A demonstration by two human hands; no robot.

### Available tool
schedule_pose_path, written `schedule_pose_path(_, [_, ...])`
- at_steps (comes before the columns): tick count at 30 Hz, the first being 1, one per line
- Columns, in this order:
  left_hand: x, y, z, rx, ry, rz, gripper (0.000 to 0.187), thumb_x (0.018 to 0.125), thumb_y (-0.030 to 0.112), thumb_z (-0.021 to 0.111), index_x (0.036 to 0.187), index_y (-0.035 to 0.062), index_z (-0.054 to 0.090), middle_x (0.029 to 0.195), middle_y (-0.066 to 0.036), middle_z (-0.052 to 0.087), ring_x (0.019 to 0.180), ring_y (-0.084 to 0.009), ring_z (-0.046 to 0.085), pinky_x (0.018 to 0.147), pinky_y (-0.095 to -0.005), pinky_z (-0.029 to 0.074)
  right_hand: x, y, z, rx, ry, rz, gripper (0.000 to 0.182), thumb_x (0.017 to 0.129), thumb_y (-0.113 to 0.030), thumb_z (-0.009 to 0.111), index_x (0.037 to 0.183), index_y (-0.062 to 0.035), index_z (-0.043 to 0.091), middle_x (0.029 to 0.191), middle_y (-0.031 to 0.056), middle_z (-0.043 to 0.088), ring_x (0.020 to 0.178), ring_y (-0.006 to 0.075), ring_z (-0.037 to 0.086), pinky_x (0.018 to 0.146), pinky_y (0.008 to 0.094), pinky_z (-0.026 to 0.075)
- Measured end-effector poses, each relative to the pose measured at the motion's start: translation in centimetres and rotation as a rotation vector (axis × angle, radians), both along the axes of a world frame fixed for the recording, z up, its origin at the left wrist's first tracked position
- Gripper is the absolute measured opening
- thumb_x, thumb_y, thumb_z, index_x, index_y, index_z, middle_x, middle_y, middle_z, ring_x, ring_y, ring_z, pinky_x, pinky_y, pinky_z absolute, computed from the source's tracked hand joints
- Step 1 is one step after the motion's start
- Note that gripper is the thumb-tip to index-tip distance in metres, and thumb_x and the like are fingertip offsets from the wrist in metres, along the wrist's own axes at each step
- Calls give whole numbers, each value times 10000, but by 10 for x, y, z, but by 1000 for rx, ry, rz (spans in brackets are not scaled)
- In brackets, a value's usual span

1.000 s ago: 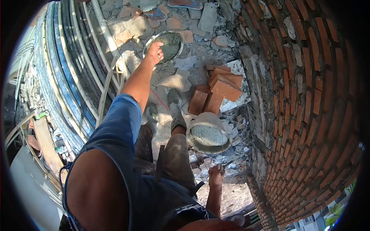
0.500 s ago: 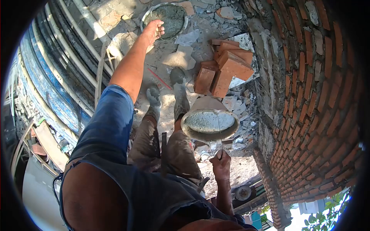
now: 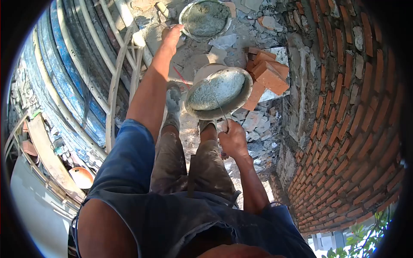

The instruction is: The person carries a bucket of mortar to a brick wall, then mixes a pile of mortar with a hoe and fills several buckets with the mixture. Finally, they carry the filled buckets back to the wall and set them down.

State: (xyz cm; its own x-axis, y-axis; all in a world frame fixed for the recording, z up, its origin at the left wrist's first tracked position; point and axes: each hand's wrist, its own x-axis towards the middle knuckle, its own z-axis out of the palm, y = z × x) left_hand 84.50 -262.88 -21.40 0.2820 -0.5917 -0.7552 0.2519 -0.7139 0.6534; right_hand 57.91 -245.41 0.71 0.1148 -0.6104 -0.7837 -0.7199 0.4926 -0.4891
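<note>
My right hand [image 3: 232,139] is closed on the thin wire handle of a grey bucket [image 3: 246,92]. This bucket is tilted, its mouth facing me, with grey material coating the inside. It hangs in front of my legs, over my boots. My left hand [image 3: 172,35] reaches far forward, its fingers curled at the left rim of a second bucket [image 3: 182,18]. Wet grey mortar [image 3: 206,19] fills that bucket, which stands on the ground. Whether the left fingers grip the rim or a handle there is hard to make out.
Red bricks [image 3: 271,77] are stacked on a pale slab [image 3: 282,56] to the right. Beyond rises a brick wall [image 3: 344,129]. Broken rubble [image 3: 258,124] litters the ground. Pale poles [image 3: 114,94] and a blue tarp-like covering [image 3: 64,47] lie along the left.
The right hand has swung its bucket forward and up, now partly hiding the bricks. Relative to the mortar bucket, the left hand has shifted from over it to its left rim.
</note>
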Motion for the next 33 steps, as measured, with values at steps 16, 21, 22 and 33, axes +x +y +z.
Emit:
schedule_pose_path(16, [32,226,166,-81,-42,403,236,836,91,539,1052,-6,536,931,-101,645,847,-156,618,787,-262,452,43,-106,-125,-126,237,384,222,666,-116,556,842,15,588,838,230,614,837,368,611,749,390,466])
schedule_pose_path(21, [104,179,257,-639,-813,319,214,804,-11,566,1018,-16,556,951,-106,627,904,-162,592,838,-273,444,66,-110,-125,-146,205,402,224,674,-126,567,835,29,583,787,229,609,817,360,614,728,396,461])
schedule_pose_path(22, [118,174,269,-727,-961,347,220,797,-16,571,1017,-13,559,948,-103,628,907,-169,590,852,-288,440,70,-109,-131,-161,204,405,224,674,-126,567,835,29,583,787,229,609,817,360,614,728,396,461])
schedule_pose_path(33, [185,197,248,186,-1285,162,580,763,341,657,1208,19,469,964,-172,626,876,-303,624,763,-391,466,201,-171,-146,-278,363,804,629,741,-280,581,1288,-31,395,1227,188,505,1136,374,492,934,445,401])
